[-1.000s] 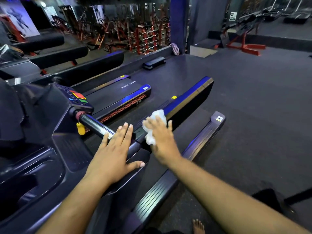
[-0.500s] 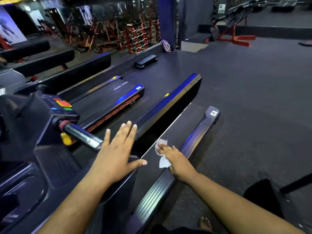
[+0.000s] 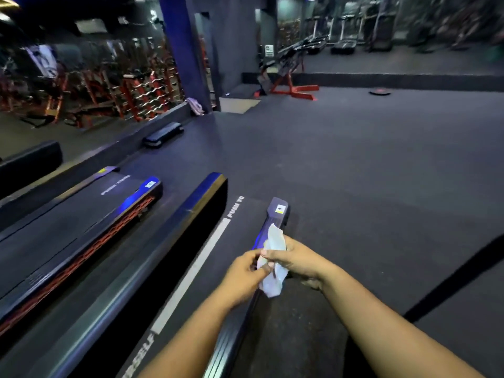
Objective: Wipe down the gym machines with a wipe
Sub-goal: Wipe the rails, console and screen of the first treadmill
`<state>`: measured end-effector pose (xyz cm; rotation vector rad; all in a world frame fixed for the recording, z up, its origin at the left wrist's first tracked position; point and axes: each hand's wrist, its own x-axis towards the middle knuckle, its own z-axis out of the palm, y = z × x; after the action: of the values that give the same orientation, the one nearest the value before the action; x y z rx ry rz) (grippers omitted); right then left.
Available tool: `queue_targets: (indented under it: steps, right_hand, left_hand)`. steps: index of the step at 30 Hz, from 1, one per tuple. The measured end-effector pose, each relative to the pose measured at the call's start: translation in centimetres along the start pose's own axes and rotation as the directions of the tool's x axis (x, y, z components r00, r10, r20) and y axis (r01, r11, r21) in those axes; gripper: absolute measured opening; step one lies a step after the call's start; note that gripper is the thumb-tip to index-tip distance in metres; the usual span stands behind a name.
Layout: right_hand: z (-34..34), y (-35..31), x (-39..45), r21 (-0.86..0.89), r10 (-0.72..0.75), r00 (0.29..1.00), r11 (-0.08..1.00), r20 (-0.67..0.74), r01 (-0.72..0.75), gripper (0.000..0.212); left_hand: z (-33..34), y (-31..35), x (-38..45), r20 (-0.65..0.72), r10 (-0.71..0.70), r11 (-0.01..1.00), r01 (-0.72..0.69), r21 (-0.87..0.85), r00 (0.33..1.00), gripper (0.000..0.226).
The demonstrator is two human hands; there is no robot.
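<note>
Both hands grasp the white wipe (image 3: 274, 264): left hand (image 3: 243, 271) pinches its middle, right hand (image 3: 296, 261) clenched behind it, ends protruding above and below.

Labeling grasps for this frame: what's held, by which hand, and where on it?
The white wipe, held by both hands above the treadmill side rail. The right hand is curled round its middle; the left hand pinches its left edge near the middle.

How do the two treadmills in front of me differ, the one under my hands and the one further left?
The near treadmill has a white stripe and lettering along its belt; the left treadmill has only small lettering at the belt's end. The left treadmill shows an orange-red side panel; the near treadmill's side rails look dark. Only the near treadmill has hands and wipe above it. Both are dark, parallel, blue-lit.
</note>
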<state>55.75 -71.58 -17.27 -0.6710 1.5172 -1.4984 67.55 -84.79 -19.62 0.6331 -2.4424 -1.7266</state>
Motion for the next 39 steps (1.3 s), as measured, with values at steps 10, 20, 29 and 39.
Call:
queue_targets:
  steps: [10,20,29,39]
  right_hand:
    - [-14.6,-0.6,7.0,-0.31,0.013,0.937,0.942,-0.35,-0.129,0.023]
    - [-25.7,-2.0,12.9,0.118,0.048,0.763,0.992,-0.645,0.038,0.016]
    - [-37.0,-5.4,16.9,0.144,0.05,0.704,0.987,-0.709,0.075,0.018]
    - [-51.4,-7.0,28.6,0.227,0.207,0.854,0.968,-0.477,-0.108,0.037]
  left_hand:
    - [5.5,2.5,16.4,-0.036,-0.222,0.929,0.199,-0.313,0.974,0.01]
    - [10.3,4.5,32.3,0.18,-0.245,0.864,0.299,-0.406,0.953,0.022]
    - [15.1,9.7,45.3,0.522,-0.124,0.853,0.359,-0.378,0.844,0.04]
    - [16.8,12.9,60.8,0.287,-0.247,0.828,0.355,-0.434,0.926,0.022]
